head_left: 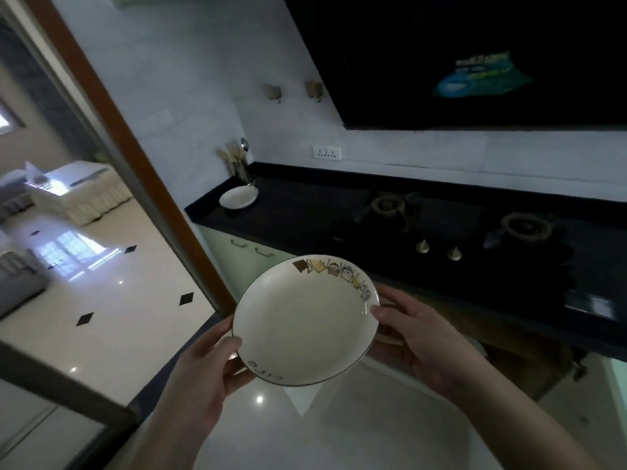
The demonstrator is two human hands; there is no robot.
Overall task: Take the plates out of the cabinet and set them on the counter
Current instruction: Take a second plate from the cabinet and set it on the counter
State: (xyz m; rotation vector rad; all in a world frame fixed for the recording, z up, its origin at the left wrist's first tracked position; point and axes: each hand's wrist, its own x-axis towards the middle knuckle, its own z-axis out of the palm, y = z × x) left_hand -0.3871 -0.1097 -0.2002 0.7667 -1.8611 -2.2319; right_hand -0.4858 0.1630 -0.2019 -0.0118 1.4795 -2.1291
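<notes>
— What's nearest?
— A white plate [305, 320], held level above the floor; the left hand [207, 364] and right hand [417, 337] each grasp its rim, thumbs on top, fingers [234, 366] curled beneath.
— It holds anything?
— Nothing (only small printed figures along its edge).
— Beyond?
— On the black tabletop [305, 212], a second plate [238, 197] sits near a utensil holder [244, 171] with spoons. Two burners [386, 208], two knobs [422, 246].

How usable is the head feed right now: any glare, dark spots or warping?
Head view: counter and stove are dim; floor glares brightly; wide-angle bends the door frame; the held plate is well lit and sharp.
</notes>
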